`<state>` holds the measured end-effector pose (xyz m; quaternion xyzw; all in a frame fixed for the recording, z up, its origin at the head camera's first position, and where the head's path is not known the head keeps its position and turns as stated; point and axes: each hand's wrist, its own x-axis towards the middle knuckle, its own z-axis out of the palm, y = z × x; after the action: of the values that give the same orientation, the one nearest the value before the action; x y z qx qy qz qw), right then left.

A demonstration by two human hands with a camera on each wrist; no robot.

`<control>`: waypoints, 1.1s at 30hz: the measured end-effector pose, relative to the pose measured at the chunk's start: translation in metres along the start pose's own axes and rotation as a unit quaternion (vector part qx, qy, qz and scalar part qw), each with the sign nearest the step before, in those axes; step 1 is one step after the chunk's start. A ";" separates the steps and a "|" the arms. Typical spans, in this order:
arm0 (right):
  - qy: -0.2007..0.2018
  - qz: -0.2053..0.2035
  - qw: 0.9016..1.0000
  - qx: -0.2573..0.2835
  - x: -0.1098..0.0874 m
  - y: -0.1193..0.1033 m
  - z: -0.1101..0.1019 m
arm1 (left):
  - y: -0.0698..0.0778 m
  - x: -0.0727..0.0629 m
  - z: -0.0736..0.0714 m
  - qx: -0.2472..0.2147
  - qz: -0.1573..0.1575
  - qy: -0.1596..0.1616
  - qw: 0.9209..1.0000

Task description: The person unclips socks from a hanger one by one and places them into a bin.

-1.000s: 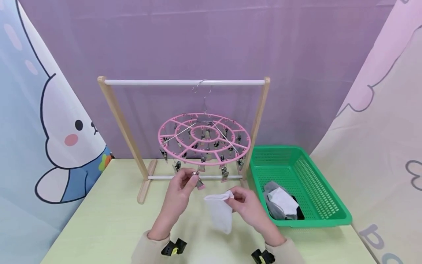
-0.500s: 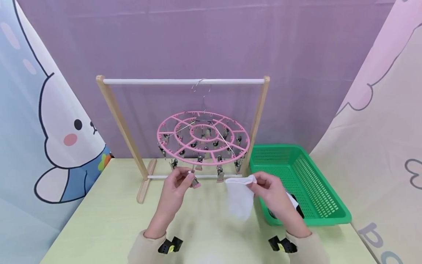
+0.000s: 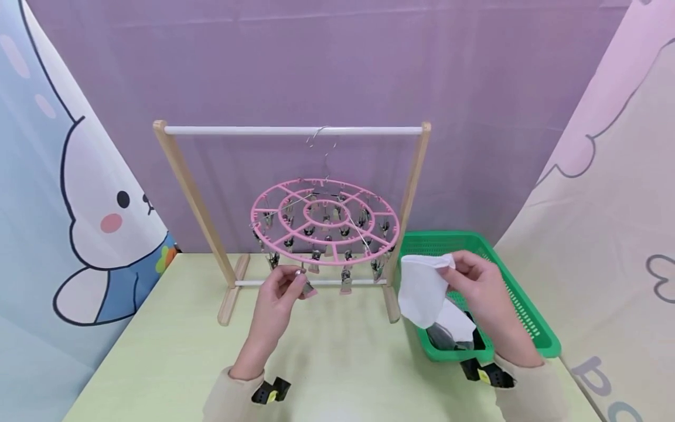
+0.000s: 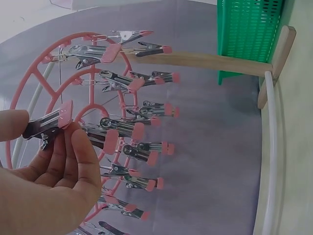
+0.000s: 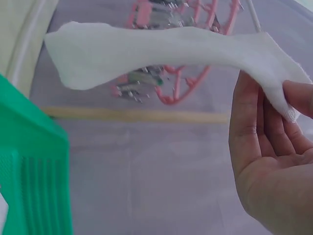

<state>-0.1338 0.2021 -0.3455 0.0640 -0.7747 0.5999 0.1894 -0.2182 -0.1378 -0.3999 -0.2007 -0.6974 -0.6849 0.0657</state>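
Observation:
My left hand point(image 3: 274, 308) pinches a metal clip point(image 3: 308, 288) with pink tips between thumb and fingers, at the front edge of a round pink clip hanger point(image 3: 334, 262). In the left wrist view, that clip point(image 4: 49, 121) lies against the fingertips, its pink jaw ends together. My right hand point(image 3: 484, 293) holds a white sock point(image 3: 420, 290) by its opening, over the near left part of a green basket point(image 3: 551, 346). The sock point(image 5: 112, 51) stretches out flat from thumb and fingers in the right wrist view. More clips hang around the rings, with nothing in them.
A wooden stand with a white top bar point(image 3: 237, 130) carries the hanger by its hook. Inside the basket lie a white cloth piece point(image 3: 456, 321), a grey one point(image 3: 440, 336) and something black. A purple curtain point(image 3: 501, 117) hangs behind the table point(image 3: 158, 346).
My right hand has carried the white sock to the right and up, away from the clip and over the basket. The left hand shifts slightly left, still pinching the clip. The hanger turns a little.

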 end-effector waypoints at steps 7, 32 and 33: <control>0.037 -0.002 0.999 0.019 0.000 -0.001 -0.023 | -0.001 0.000 -0.002 -0.002 -0.002 0.002 1.000; 0.012 0.061 0.947 -0.314 -0.023 0.091 -0.042 | -0.002 -0.001 -0.002 0.004 0.004 -0.004 1.000; -0.003 0.062 0.947 -0.315 -0.026 0.093 -0.040 | -0.002 -0.001 -0.002 0.004 0.004 -0.004 1.000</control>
<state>-0.1319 0.2620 -0.4307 -0.0452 -0.9272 0.3358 0.1595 -0.2187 -0.1401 -0.4023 -0.2058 -0.6997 -0.6809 0.0667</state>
